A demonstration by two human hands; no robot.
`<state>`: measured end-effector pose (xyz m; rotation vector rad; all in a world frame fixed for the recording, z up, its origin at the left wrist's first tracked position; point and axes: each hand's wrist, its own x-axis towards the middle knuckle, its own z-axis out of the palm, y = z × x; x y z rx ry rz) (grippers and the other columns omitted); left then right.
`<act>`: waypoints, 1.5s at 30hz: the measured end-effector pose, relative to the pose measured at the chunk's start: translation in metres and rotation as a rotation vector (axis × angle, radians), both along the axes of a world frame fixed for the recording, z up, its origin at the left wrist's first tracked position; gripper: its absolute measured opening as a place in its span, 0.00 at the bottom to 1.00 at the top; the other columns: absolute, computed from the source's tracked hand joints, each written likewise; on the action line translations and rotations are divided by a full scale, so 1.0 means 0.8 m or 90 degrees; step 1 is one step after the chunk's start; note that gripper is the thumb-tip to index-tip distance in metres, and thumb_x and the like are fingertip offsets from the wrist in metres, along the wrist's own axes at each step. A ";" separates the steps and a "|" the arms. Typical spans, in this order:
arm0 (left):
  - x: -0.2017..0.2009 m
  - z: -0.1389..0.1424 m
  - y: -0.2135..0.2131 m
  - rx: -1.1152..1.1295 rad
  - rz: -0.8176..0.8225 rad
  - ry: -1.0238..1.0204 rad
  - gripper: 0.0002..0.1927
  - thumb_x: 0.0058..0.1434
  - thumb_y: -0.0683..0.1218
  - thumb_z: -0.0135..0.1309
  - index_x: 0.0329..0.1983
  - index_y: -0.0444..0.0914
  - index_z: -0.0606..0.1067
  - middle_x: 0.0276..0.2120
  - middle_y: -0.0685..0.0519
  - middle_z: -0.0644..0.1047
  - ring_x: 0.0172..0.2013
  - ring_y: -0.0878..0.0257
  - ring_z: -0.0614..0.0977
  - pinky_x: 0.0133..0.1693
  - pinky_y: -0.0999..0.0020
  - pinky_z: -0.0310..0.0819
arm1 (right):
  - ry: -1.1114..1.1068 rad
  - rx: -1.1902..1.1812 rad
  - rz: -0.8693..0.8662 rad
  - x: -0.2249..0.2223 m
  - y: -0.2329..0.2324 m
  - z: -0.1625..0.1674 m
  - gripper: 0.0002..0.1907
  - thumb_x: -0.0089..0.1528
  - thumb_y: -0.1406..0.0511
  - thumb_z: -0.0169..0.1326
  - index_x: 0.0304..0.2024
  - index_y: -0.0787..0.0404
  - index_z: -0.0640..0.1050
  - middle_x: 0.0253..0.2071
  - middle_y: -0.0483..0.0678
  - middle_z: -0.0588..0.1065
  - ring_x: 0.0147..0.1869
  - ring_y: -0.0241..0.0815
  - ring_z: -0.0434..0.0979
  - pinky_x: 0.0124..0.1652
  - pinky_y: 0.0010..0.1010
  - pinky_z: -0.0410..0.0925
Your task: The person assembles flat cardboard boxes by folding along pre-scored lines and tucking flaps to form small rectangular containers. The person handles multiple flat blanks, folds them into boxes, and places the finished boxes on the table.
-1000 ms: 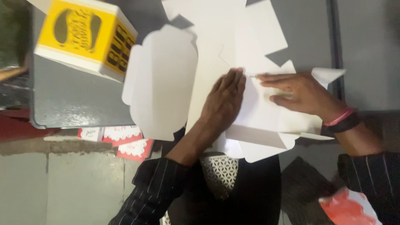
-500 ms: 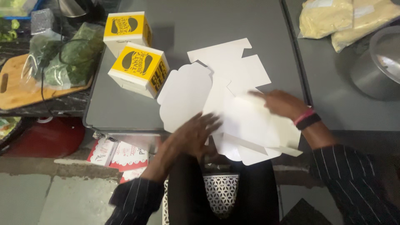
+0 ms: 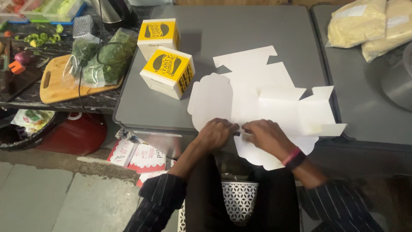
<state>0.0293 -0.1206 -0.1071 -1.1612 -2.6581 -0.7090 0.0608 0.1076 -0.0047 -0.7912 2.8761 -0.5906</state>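
White flat box blank [image 3: 274,103], unfolded on grey counter [image 3: 240,34]; left hand [image 3: 216,134] and right hand [image 3: 267,136] both pinched on its near edge, two yellow boxes [image 3: 168,71] beyond its left.

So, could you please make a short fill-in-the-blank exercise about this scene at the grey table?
1. Both hands, left hand and right hand, touch a flat white ____ cardboard box blank.
2. The assembled boxes are white and ____.
3. The number of assembled boxes is ____.
4. The bagged greens lie on a ____ cutting board.

Missing words: unfolded; yellow; two; wooden
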 end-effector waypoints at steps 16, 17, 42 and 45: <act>-0.089 -0.057 0.051 0.051 0.252 -0.037 0.09 0.59 0.46 0.58 0.41 0.41 0.77 0.30 0.40 0.80 0.33 0.39 0.82 0.39 0.44 0.77 | -0.230 0.054 -0.113 -0.126 0.001 -0.024 0.23 0.50 0.64 0.67 0.49 0.58 0.81 0.35 0.52 0.83 0.40 0.50 0.85 0.45 0.36 0.75; -0.093 -0.060 0.053 0.063 0.257 -0.037 0.09 0.57 0.46 0.59 0.41 0.40 0.77 0.30 0.39 0.80 0.33 0.38 0.82 0.39 0.44 0.77 | -0.223 0.088 -0.089 -0.130 -0.001 -0.021 0.26 0.47 0.63 0.71 0.49 0.58 0.80 0.36 0.52 0.82 0.41 0.50 0.84 0.46 0.37 0.74; -0.054 0.078 0.053 -0.158 0.252 -0.283 0.35 0.50 0.49 0.69 0.61 0.47 0.70 0.54 0.43 0.67 0.52 0.44 0.74 0.50 0.47 0.74 | -0.201 0.247 -0.028 -0.138 -0.005 -0.028 0.23 0.56 0.61 0.67 0.51 0.62 0.77 0.50 0.57 0.79 0.56 0.54 0.80 0.56 0.42 0.70; -0.037 0.047 0.047 0.060 0.237 -0.312 0.12 0.76 0.51 0.46 0.54 0.45 0.78 0.55 0.46 0.74 0.53 0.47 0.76 0.56 0.48 0.70 | 0.004 0.067 0.025 -0.183 -0.007 -0.039 0.23 0.58 0.66 0.62 0.56 0.61 0.76 0.56 0.54 0.78 0.61 0.53 0.78 0.59 0.40 0.71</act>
